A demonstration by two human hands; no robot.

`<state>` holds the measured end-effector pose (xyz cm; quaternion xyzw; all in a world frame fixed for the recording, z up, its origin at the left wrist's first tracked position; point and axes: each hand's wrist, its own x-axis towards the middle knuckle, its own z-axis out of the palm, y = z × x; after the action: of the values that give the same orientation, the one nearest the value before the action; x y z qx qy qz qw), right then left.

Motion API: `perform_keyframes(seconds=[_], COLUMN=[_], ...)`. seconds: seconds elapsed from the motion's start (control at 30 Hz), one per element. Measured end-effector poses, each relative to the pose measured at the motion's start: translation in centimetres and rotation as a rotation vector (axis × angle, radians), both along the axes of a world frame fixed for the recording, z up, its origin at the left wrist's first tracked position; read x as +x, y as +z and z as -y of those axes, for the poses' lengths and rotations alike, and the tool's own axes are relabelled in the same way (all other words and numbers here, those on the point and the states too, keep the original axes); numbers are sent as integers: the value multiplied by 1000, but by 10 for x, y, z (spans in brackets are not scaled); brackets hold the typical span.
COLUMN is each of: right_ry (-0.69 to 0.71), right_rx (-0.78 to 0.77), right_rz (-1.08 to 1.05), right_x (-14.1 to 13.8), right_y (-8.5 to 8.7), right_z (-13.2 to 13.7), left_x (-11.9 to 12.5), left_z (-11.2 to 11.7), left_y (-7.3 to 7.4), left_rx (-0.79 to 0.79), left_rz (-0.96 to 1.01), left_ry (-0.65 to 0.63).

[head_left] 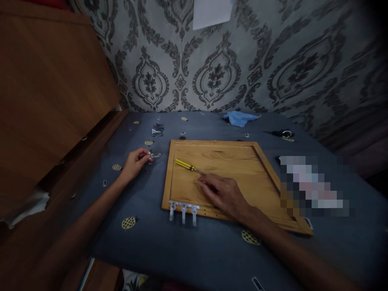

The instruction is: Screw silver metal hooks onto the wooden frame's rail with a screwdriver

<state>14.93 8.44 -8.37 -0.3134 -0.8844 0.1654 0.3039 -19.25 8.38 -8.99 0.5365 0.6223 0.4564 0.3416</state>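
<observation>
My left hand pinches a metal cabinet hinge just above the cloth, left of a wooden cabinet door. Several silver hinges sit in a row along the door's near edge at its left corner, their arms sticking out past the edge. A yellow-handled screwdriver lies on the panel, its shaft pointing toward my right hand. That hand is low over the panel with fingers curled together by the shaft's end; whatever is between the fingertips is hidden.
Another hinge lies on the dark patterned cloth behind my left hand. Farther back are a blue rag and a black-handled tool. A wooden cabinet stands close on the left; a papered wall rises behind. Something blurred out lies right.
</observation>
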Motion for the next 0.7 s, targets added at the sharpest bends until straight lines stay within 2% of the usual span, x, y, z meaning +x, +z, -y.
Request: perform_keyframes(seconds=[0.2,0.37,0.53,0.7], right_ry=[73,123,157,182], right_rx=[15,-15,-53,-154], right_rz=[22,50,17,-59], right_x=[-13,-48,-85,-100], right_y=[8,16,17,20], right_z=[-2,-9,-18,-21], left_x=[6,14,17,21], left_z=[0,10,15,24], left_y=[6,12,15,20], left_rx=[-38,-63,-33,-15], left_rz=[56,60,54,58], left_ry=[-81,-153,-192,-217])
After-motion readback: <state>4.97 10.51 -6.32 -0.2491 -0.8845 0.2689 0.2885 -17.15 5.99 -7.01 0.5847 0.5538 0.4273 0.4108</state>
